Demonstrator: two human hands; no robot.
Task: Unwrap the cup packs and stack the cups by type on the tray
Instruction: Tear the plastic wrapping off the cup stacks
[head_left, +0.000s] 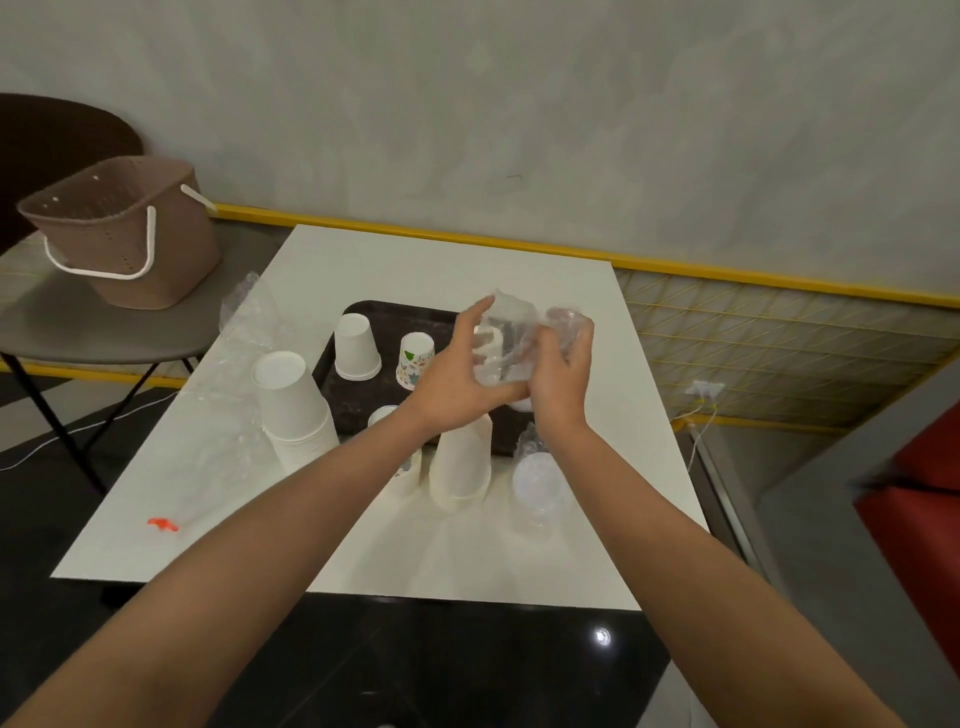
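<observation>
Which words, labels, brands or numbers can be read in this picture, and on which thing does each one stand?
None can be read.
Printed cup on the tray: only coloured drawings, too blurred to show any letters.
White cups, clear wrap and basket: no writing visible.

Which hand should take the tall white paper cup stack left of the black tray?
Left, probably: left hand sits nearer the white paper cup stack than right hand; both grip the clear plastic pack.
</observation>
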